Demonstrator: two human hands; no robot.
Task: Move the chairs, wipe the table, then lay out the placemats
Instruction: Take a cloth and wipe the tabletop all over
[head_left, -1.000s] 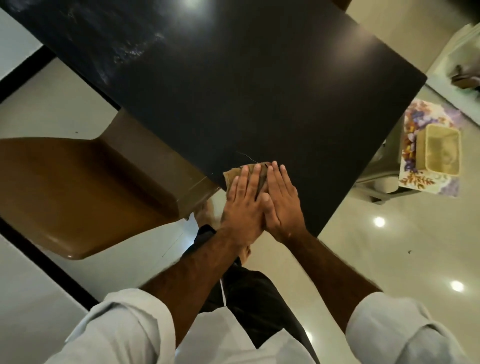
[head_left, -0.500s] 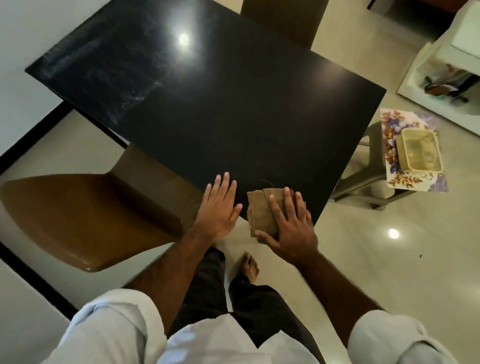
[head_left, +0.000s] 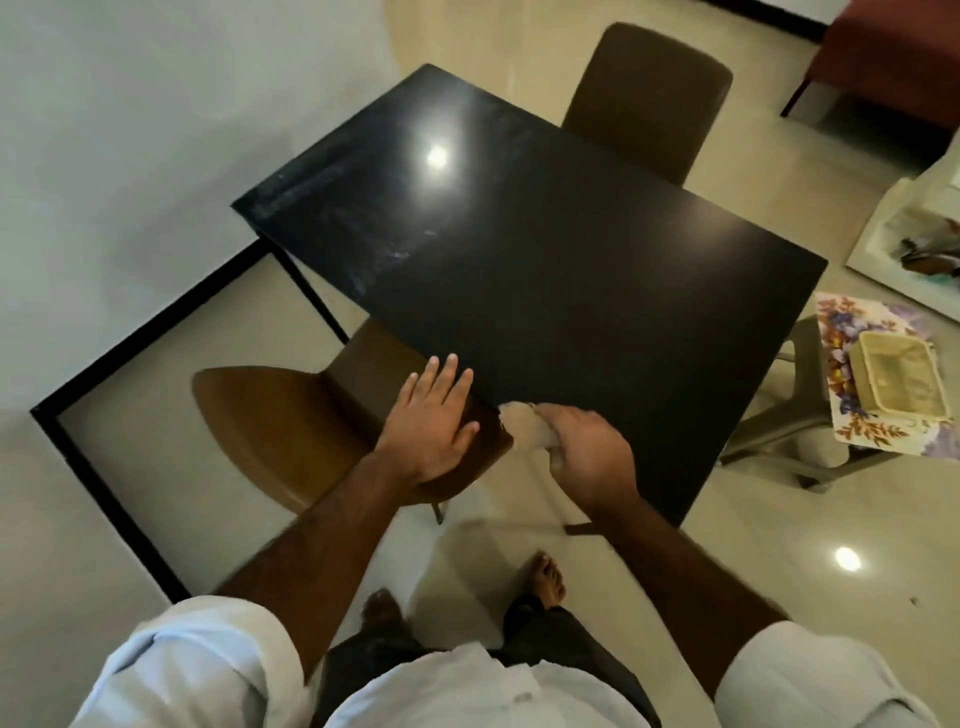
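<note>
A black rectangular table (head_left: 571, 249) fills the middle of the view, with pale smears toward its far left end. My right hand (head_left: 587, 457) is closed around a bunched tan cloth (head_left: 524, 428) at the table's near edge. My left hand (head_left: 431, 421) lies flat with fingers spread, over the near left edge of the table and the brown chair (head_left: 280, 436) tucked under that side. A second brown chair (head_left: 649, 98) stands at the far side. Flowered placemats (head_left: 836, 332) lie on a stool at the right, under a cream basket (head_left: 898, 382).
A grey plastic stool (head_left: 779, 441) holds the placemats and basket beside the table's right end. A white wall (head_left: 130, 130) with a black floor border (head_left: 130, 332) runs along the left. A red piece of furniture (head_left: 893, 57) stands far right. My bare feet (head_left: 545, 577) are on the glossy floor.
My hands have come apart: the right one gathered the folded cloth into a bunch and lifted it at the edge, the left slid left. The view pulled back, showing the whole table.
</note>
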